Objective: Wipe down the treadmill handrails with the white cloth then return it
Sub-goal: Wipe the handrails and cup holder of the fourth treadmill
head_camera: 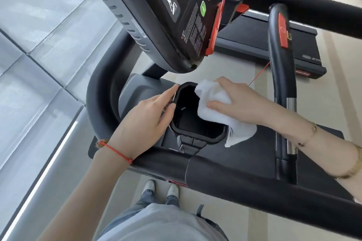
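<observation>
The white cloth (215, 107) hangs crumpled over the right rim of a black cup holder (195, 137) on the treadmill. My right hand (241, 101) grips the cloth from above. My left hand (145, 121) rests flat against the holder's left rim, fingers spread and holding nothing. A black padded handrail (254, 186) runs across below both wrists. A second black handrail (280, 76) with a red strip rises at the right.
The treadmill console (168, 15) with a green button leans overhead at centre top. Another treadmill deck (254, 31) lies beyond it. A glass wall and grey floor fill the left side. My shoes (160, 188) stand on the floor below the rail.
</observation>
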